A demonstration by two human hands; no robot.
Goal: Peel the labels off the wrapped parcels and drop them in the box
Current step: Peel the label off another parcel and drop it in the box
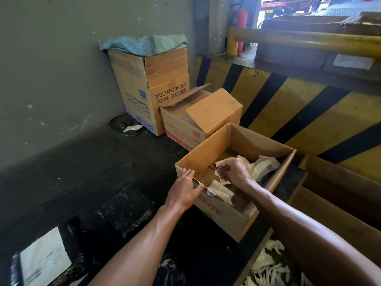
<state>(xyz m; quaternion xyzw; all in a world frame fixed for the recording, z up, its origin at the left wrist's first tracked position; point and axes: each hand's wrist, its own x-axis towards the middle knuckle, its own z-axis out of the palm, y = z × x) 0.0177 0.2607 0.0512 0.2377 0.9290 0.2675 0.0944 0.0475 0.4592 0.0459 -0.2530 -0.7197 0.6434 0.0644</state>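
An open cardboard box sits on the dark surface with several crumpled peeled labels inside. My right hand is down inside the box, its fingers pinching a small white scrap of label. My left hand rests on the box's near rim, thumb against the edge. Black-wrapped parcels lie in front of me: one near my left forearm, another at the lower left bearing a white label.
Two other cartons, a tall foam-cleaner box and a lower one, stand against the grey wall. A yellow-black striped barrier rises on the right. A bin with white paper scraps sits at the lower right.
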